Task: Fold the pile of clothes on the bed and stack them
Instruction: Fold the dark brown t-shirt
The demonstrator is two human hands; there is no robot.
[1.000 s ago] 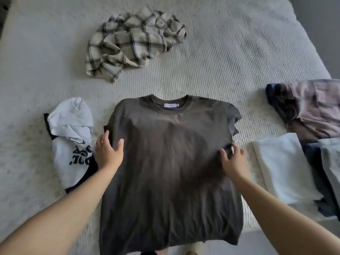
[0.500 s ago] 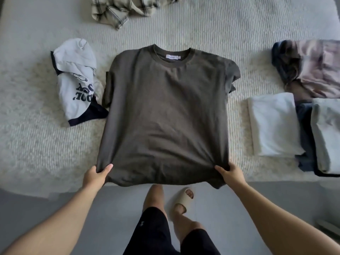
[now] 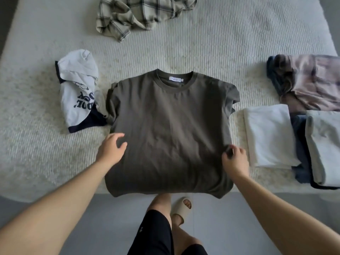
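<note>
On the bed (image 3: 202,43), my left hand (image 3: 110,150) rests flat on the olive t-shirt (image 3: 169,129) at 9 o'clock; my right hand (image 3: 235,159) pinches its 3 o'clock edge.

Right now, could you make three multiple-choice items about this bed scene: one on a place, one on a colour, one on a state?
1. Where does the plaid shirt lie?
A. at the far side of the bed
B. on the floor
C. under the folded white garment

2. What colour is the T-shirt spread in the middle?
A. red
B. dark olive-brown
C. yellow

3. What is the right hand doing?
A. hanging idle off the bed
B. gripping the T-shirt's right edge
C. holding a slipper

Key: 1 A, it lies crumpled beyond the T-shirt's collar; 2 B, the fabric is dark olive-brown; 3 B, its fingers curl on the T-shirt's edge.
</note>
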